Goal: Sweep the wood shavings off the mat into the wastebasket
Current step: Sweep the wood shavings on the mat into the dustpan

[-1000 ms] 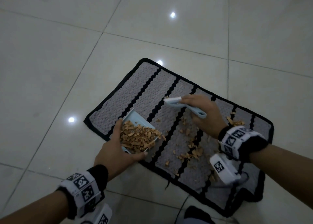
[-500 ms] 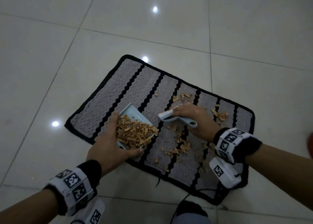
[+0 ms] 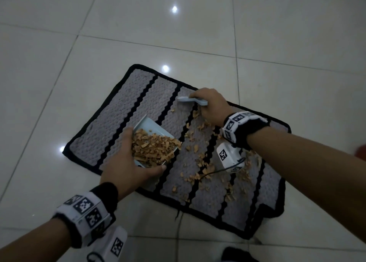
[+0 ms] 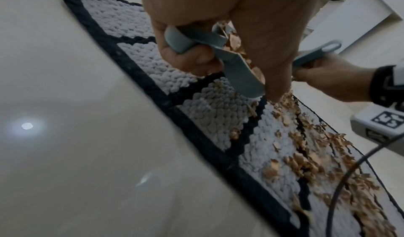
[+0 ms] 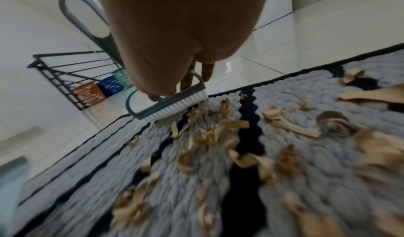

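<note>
A grey mat (image 3: pixel 150 101) with black stripes lies on the tiled floor. My left hand (image 3: pixel 126 162) grips a light-blue dustpan (image 3: pixel 150 127) heaped with wood shavings (image 3: pixel 154 148), its lip resting on the mat. In the left wrist view the fingers curl round the dustpan's handle (image 4: pixel 192 38). My right hand (image 3: pixel 212 107) holds a small blue brush (image 3: pixel 192 100) near the mat's far edge; its white bristles (image 5: pixel 181 104) touch the mat. Loose shavings (image 3: pixel 202 162) are scattered over the mat's right half (image 5: pixel 284 119). No wastebasket is in view.
Pale glossy floor tiles (image 3: pixel 59 63) surround the mat. A black wire rack (image 5: pixel 72 78) holding coloured packets stands beyond the mat in the right wrist view. A thin black cable (image 3: pixel 219 171) trails from the right wrist camera across the mat.
My right hand has carried the brush away from the dustpan toward the mat's far edge. The left hand and dustpan have stayed roughly in place while the head view shifted.
</note>
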